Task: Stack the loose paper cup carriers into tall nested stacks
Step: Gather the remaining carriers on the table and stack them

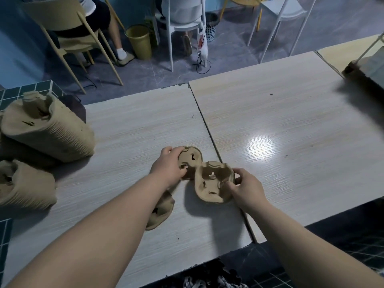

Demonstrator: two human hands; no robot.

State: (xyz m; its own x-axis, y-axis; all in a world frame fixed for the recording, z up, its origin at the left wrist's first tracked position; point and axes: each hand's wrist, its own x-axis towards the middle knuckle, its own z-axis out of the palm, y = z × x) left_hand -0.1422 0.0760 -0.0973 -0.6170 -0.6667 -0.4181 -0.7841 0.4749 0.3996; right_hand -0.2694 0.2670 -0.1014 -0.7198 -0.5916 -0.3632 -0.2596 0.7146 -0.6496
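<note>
Three loose brown pulp cup carriers lie on the pale wood table [128,129]. My left hand [169,166] grips the far carrier [192,157], fingers curled over its left edge. My right hand [247,189] pinches the right rim of the tilted carrier [212,183] nearest the table seam. A third carrier [161,210] lies flat, partly hidden under my left forearm. Two tall nested stacks lie on their sides at the left: the upper stack [47,129] and the lower stack [25,186].
A second table [291,113] adjoins on the right, with a seam between them. A dark object [365,69] sits at its far right corner. Chairs, a yellow bin [139,41] and a seated person are beyond the far edge. Teal tiles show at left.
</note>
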